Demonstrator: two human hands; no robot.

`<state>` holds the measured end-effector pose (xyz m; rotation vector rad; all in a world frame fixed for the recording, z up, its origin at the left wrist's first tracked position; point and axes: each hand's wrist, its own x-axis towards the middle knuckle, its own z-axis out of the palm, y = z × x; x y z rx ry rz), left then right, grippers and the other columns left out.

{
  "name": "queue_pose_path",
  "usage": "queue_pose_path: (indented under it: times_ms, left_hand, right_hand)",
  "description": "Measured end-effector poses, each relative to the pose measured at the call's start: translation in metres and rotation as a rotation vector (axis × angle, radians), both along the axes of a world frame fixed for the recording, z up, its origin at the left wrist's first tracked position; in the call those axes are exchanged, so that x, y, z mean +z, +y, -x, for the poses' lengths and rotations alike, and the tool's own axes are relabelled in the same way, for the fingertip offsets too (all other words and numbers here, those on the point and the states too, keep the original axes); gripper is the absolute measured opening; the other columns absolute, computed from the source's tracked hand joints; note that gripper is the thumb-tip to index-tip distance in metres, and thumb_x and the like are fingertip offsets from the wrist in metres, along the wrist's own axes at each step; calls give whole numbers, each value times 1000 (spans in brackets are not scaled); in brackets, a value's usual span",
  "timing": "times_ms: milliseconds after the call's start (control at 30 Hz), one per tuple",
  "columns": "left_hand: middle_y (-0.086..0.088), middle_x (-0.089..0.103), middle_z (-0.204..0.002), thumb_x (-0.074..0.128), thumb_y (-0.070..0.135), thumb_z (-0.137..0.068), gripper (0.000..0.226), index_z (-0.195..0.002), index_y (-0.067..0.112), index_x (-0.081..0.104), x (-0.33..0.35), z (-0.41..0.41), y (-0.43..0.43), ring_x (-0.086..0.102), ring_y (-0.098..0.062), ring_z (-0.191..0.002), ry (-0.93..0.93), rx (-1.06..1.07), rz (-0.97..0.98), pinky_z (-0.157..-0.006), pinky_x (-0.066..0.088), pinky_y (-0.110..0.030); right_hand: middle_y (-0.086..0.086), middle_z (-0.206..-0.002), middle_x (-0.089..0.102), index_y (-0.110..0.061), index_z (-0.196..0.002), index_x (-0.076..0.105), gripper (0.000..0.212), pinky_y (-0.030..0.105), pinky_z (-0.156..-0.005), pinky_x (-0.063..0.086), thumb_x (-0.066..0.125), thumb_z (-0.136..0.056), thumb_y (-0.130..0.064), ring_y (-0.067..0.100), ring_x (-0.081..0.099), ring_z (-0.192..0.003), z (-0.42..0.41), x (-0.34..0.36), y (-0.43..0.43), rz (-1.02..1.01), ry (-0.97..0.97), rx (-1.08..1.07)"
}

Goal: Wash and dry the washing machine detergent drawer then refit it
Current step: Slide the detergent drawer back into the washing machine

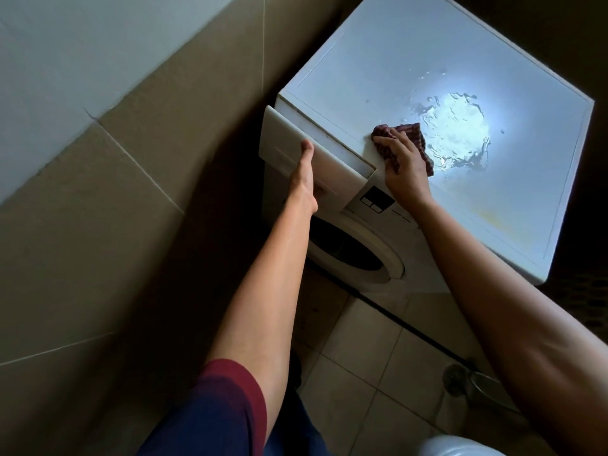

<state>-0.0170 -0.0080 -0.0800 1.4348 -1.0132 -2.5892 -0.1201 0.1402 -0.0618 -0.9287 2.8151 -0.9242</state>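
Observation:
The white detergent drawer [283, 139] sticks out a short way from the top left of the washing machine [378, 93]. My left hand [306, 179] lies flat against the drawer's front panel, thumb up, fingers hidden below the panel. My right hand [399, 159] rests on the machine's top near its front edge and presses down on a dark red checked cloth [418, 134]. A puddle of water [457, 130] glints on the top just right of the cloth.
A tiled wall [115, 159] stands close on the left. The machine's round door [348, 248] and control panel [378, 200] face the tiled floor [362, 357]. A metal pipe fitting [467, 380] sits at the lower right, and a white rounded object [457, 447] at the bottom edge.

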Motion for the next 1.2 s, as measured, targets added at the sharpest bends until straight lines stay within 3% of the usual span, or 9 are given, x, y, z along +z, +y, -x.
queue_pose_path:
  times_ms: [100,500,733,1033,1100,1200]
  left_hand:
    - [-7,33,-153,48,78,-77,92,-149,22,30,5,8,-6,29,-30,-140,-1,-41,31,-115,25,-53]
    - [-4,34,-153,51,77,-75,88,-145,25,39,6,26,-8,29,-28,-141,12,-37,22,-115,24,-52]
    - [-5,33,-154,54,85,-61,106,-147,25,36,0,33,-6,30,-30,-140,10,-12,10,-112,25,-58]
    - [-7,32,-153,47,66,-87,72,-148,30,32,14,18,-9,32,-30,-138,133,-48,-20,-114,26,-51]
    - [-7,27,-156,56,76,-71,93,-148,32,30,17,14,-7,26,-31,-141,157,-67,3,-115,21,-54]
    - [-7,27,-156,62,89,-16,148,-148,31,31,11,9,-3,25,-32,-142,128,-126,49,-115,18,-58]
  right_hand:
    - [11,-141,46,-14,-122,63,54,24,-111,28,44,-77,9,20,41,-134,1,0,0,6,-1,2]
    - [10,-142,46,-13,-122,63,51,27,-111,29,45,-79,8,22,40,-135,-2,3,0,7,-2,-2]
    - [12,-141,47,-11,-122,63,52,34,-113,29,44,-78,9,25,39,-136,-2,0,0,16,4,6]
    - [13,-141,47,-11,-121,63,51,30,-111,29,45,-78,9,26,40,-134,-5,5,0,17,11,9]
    - [12,-142,46,-12,-122,63,50,32,-112,28,45,-80,9,26,39,-135,-4,5,1,10,6,6]
    - [11,-142,46,-13,-122,62,49,34,-113,28,46,-81,8,26,38,-136,-5,3,1,4,8,6]
